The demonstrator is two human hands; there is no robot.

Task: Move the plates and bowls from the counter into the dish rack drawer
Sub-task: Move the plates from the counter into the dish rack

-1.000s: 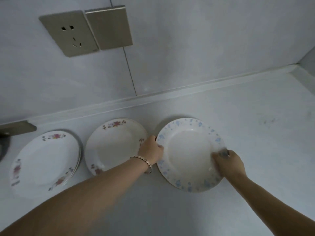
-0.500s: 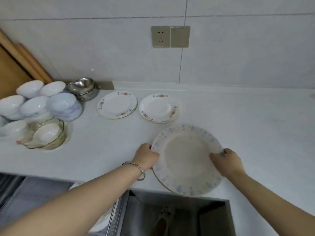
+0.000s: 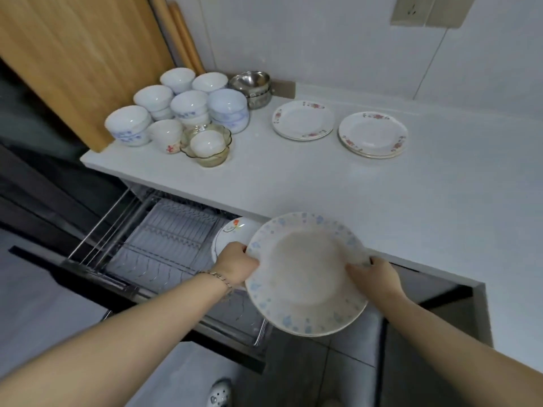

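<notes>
Head view: left grip (image 3: 235, 264) and right grip (image 3: 374, 276) curl around opposite rims of the blue-flowered plate (image 3: 305, 277), holding it above the open dish rack drawer (image 3: 170, 230), just off the desk (image 3: 323, 183) where bowls (image 3: 189, 108) and red-flowered plates (image 3: 302, 120) stand.

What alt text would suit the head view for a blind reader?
A left hand and a right hand hold a blue-flowered plate by its rim at the open dish rack drawer, which holds an orange-flowered plate. On the white counter behind sit two piles of pink-flowered plates and a cluster of bowls.
</notes>
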